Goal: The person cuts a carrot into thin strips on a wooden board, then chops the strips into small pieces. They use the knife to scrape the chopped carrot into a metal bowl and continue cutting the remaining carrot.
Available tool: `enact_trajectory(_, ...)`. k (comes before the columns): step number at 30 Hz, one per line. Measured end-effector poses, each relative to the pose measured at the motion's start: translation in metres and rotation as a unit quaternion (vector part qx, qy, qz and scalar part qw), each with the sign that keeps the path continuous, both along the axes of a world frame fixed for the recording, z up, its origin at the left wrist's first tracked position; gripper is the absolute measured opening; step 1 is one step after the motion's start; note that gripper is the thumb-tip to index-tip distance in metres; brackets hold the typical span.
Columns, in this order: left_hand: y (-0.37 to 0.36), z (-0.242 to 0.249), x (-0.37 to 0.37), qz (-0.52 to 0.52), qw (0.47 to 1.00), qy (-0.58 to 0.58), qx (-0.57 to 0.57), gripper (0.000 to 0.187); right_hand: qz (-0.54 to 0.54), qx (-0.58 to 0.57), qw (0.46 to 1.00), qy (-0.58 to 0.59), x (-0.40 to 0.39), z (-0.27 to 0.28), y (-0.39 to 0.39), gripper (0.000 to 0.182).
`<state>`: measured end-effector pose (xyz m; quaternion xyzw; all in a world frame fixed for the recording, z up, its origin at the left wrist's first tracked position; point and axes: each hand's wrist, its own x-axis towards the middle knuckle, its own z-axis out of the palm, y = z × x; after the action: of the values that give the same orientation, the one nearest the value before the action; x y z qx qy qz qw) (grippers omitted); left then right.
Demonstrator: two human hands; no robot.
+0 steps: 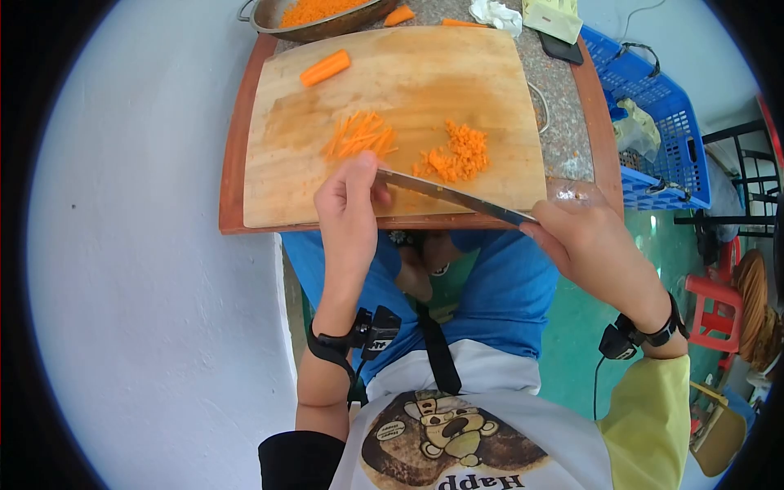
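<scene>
A knife (453, 194) stretches between my two hands above the near edge of a wooden cutting board (408, 65). My right hand (584, 233) is closed around its handle. At the tip end, the fingers of my left hand (349, 196) are pinched against the blade. Small orange bits cling to the blade. Just beyond my left hand lies a loose pile of carrot strips (359, 135). To its right, past the blade, sits a heap of finely chopped carrot (459, 153). A carrot chunk (325, 68) rests near the board's far left corner.
A metal pan (327, 31) with chopped carrot stands beyond the board, with carrot pieces (399, 15) beside it. White crumpled tissue (496, 15) and a dark phone (560, 47) lie at the back right. A blue plastic basket (674, 98) stands right of the table; a white wall (147, 245) is left.
</scene>
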<state>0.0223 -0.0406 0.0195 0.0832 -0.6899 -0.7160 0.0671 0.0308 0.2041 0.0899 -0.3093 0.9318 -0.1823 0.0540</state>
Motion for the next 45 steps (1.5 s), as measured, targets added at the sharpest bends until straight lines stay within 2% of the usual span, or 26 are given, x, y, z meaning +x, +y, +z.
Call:
enact_trajectory(5, 0.004, 0.002, -0.016, -0.008, 1.0, -0.017, -0.011, 0.034, 0.013, -0.014, 0.999, 0.035, -0.016, -0.007, 0.007, 0.017)
enact_trajectory(12, 0.009, -0.001, -0.025, -0.022, 1.0, 0.007, -0.02, 0.032, -0.022, -0.005, 0.999, 0.023, -0.019, -0.003, 0.012, 0.018)
enact_trajectory(15, 0.014, 0.002, -0.024, -0.021, 1.0, 0.009, -0.012, 0.032, -0.023, 0.002, 0.999, -0.035, -0.018, -0.002, 0.015, 0.015)
enact_trajectory(17, 0.014, 0.003, -0.024, -0.016, 1.0, 0.017, -0.007, 0.033, -0.022, 0.004, 0.999, 0.041, -0.019, -0.004, 0.016, 0.018)
enact_trajectory(22, 0.013, 0.0, -0.026, -0.014, 0.999, 0.005, -0.031, 0.035, -0.005, -0.014, 0.999, 0.051, -0.02, -0.013, 0.017, 0.019)
enact_trajectory(24, 0.02, 0.012, -0.022, 0.002, 1.0, 0.002, -0.025, 0.035, -0.001, -0.017, 0.998, 0.054, -0.021, -0.012, 0.017, 0.019)
enact_trajectory(27, 0.019, 0.02, -0.023, 0.012, 0.999, -0.021, -0.03, 0.037, 0.014, 0.019, 0.999, 0.039, -0.022, -0.008, 0.012, 0.022)
enact_trajectory(29, 0.018, 0.022, -0.025, 0.006, 0.998, -0.037, -0.044, 0.038, -0.057, 0.017, 0.997, -0.039, -0.024, -0.001, 0.008, 0.024)
enact_trajectory(30, 0.018, 0.024, -0.025, -0.002, 0.999, -0.039, -0.038, 0.04, -0.058, 0.015, 0.997, -0.039, -0.026, 0.0, 0.008, 0.024)
enact_trajectory(32, 0.021, 0.025, -0.027, -0.01, 0.999, -0.04, -0.033, 0.041, -0.046, -0.062, 0.996, -0.032, -0.032, 0.003, 0.009, 0.029)
enact_trajectory(33, 0.024, 0.023, -0.027, 0.01, 0.999, -0.046, -0.022, 0.041, -0.046, -0.064, 0.996, -0.03, -0.035, 0.003, 0.011, 0.029)
enact_trajectory(35, 0.025, 0.023, -0.029, 0.028, 0.998, -0.05, -0.012, 0.042, -0.073, -0.152, 0.981, 0.097, -0.043, 0.002, 0.02, 0.026)
enact_trajectory(36, 0.026, 0.024, -0.029, 0.027, 0.998, -0.056, -0.012, 0.042, -0.074, -0.152, 0.981, 0.098, -0.047, 0.005, 0.025, 0.026)
enact_trajectory(38, 0.026, 0.024, -0.028, 0.026, 0.998, -0.061, -0.012, 0.043, -0.105, -0.104, 0.963, 0.224, -0.055, 0.013, 0.033, 0.022)
enact_trajectory(39, 0.027, 0.022, -0.027, 0.037, 0.998, -0.054, -0.015, 0.043, -0.105, -0.105, 0.963, 0.224, -0.055, 0.011, 0.034, 0.022)
enact_trajectory(41, 0.026, 0.021, -0.024, 0.049, 0.997, -0.052, -0.021, 0.043, -0.136, -0.015, 0.952, 0.275, -0.051, 0.008, 0.035, 0.014)
enact_trajectory(45, 0.025, 0.015, -0.021, 0.05, 0.998, -0.01, -0.028, 0.041, -0.129, 0.005, 0.964, 0.231, -0.056, -0.005, 0.046, 0.013)
